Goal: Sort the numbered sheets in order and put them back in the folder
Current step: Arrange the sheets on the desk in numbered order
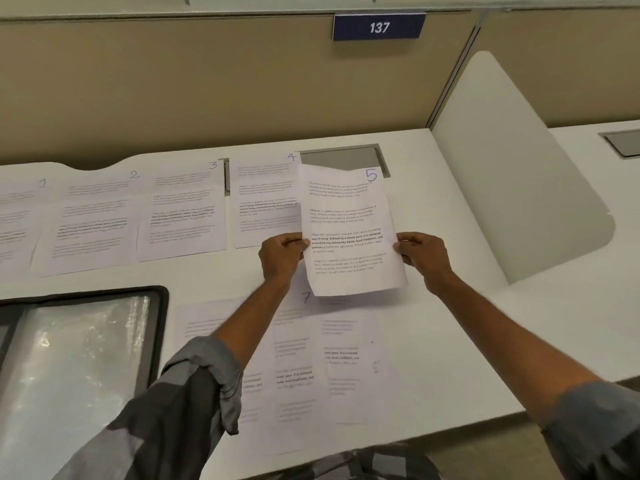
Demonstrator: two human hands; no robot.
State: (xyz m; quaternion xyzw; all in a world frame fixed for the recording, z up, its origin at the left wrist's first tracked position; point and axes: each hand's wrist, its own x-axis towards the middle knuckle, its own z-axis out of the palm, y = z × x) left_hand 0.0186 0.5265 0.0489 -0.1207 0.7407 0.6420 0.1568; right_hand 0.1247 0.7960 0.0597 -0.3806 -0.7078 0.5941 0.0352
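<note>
Sheets marked 1 [15,220], 2 [93,223], 3 [183,209] and 4 [266,202] lie in a row along the back of the white desk [450,323]. Sheet 5 [349,216] is held above the desk just right of sheet 4. My left hand [282,254] pinches its left edge and my right hand [420,256] pinches its right edge. Nearer me lies a loose pile of overlapping sheets [346,368], one of them marked 7 [294,327]. The open folder [79,368], with a black rim and clear pocket, lies at the front left.
A beige partition wall [207,91] with a blue plate reading 137 [379,27] stands behind the desk. A white divider panel [502,161] closes the right side. A grey cable hatch [343,157] sits behind sheet 5.
</note>
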